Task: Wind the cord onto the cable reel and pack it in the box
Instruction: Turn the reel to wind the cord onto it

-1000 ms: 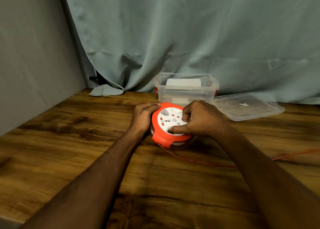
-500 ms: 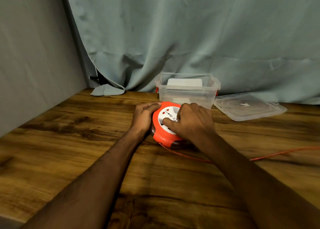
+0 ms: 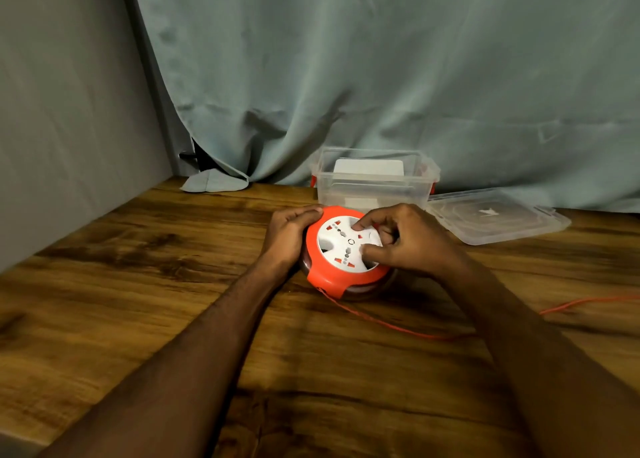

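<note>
Frame centre: your left hand (image 3: pixel 289 238) grips the reel (image 3: pixel 343 255) rim; right hand (image 3: pixel 403 239) fingers curl into its white face. No legible writing.

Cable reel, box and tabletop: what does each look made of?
Cable reel: likely hard moulded plastic, glossy orange rim, white socket face. Box: clear plastic, its contents visible through the walls. Tabletop: wood or wood-look laminate, with dark grain and slight sheen.

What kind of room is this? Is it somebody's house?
Hard to say for sure. It looks like a small set-up corner for filming a task, not a lived-in room: a wooden table pushed against a plain grey wall, and a grey-green curtain hung as a backdrop.
</note>
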Demonstrator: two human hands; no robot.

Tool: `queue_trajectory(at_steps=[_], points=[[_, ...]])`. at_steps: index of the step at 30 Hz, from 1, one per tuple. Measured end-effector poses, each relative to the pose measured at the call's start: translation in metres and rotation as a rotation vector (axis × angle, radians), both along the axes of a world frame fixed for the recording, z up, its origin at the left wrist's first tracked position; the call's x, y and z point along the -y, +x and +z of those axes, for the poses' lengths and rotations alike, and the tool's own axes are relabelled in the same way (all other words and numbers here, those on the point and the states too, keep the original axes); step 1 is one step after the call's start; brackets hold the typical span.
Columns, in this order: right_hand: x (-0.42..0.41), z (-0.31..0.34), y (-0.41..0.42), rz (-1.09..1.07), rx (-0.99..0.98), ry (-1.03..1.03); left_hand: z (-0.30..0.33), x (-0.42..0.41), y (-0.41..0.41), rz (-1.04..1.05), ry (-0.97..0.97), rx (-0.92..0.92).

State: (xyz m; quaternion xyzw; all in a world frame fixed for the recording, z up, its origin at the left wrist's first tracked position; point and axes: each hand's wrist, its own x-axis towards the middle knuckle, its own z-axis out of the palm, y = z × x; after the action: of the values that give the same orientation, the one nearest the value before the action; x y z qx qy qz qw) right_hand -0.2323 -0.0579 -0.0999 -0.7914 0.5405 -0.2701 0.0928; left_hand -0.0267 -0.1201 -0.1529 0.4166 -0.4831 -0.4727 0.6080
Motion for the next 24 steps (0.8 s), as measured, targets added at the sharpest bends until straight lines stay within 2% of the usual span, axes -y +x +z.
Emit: queue_trajectory(at_steps=[6, 12, 20, 24], points=[[0.001, 0.007, -0.002, 0.015, -0.126, 0.032, 0.001, -0.002, 0.0, -0.007, -0.002, -0.005], [0.004, 0.009, 0.0, -0.063, -0.238, -0.006, 0.0, -0.001, 0.0, -0.012, -0.018, 0.012], [0.0, 0.009, 0.014, -0.157, -0.318, -0.018, 0.001, -0.002, -0.002, 0.0, -0.011, 0.001], [-0.007, 0.003, 0.033, -0.213, -0.327, -0.09, 0.002, -0.003, -0.002, -0.013, -0.021, -0.007]])
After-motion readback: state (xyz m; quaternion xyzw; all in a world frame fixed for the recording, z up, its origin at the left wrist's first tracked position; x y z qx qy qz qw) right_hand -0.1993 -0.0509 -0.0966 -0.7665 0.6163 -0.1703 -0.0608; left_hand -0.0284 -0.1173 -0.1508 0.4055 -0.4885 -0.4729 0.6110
